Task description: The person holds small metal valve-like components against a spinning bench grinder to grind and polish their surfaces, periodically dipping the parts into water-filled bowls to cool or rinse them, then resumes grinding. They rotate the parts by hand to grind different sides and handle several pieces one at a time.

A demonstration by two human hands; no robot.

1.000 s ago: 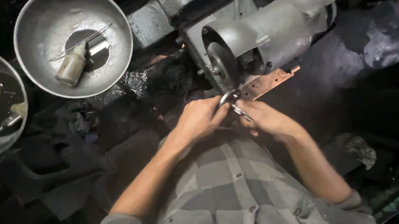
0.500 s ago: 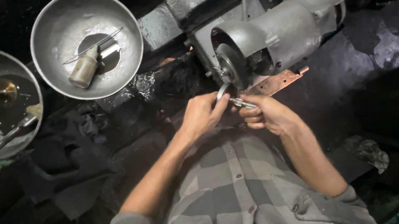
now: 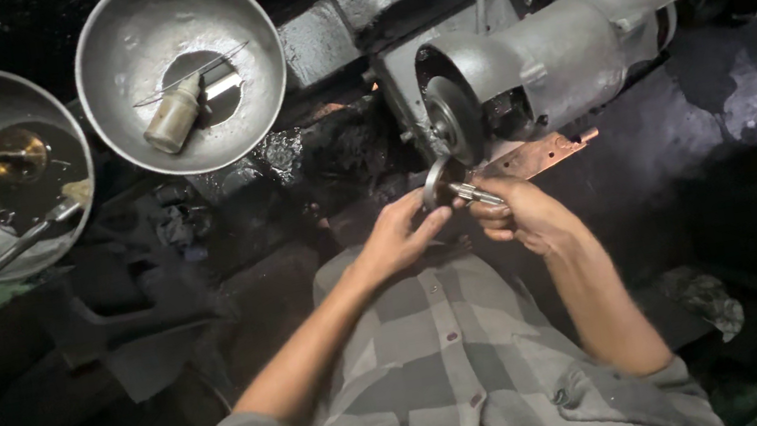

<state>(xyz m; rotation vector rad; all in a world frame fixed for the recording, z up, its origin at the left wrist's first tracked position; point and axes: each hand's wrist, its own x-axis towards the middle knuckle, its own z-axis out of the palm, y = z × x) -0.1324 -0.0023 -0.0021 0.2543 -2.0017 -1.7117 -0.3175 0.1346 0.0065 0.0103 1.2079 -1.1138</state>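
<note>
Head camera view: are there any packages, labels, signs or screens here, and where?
No labels, signs or screens show.
Small bottle: the only container, lying tilted in the right metal bowl, beige and cylindrical.

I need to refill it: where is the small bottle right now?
The small bottle lies tilted inside the right-hand metal bowl, upper left in the head view, left of the grinder.
</note>
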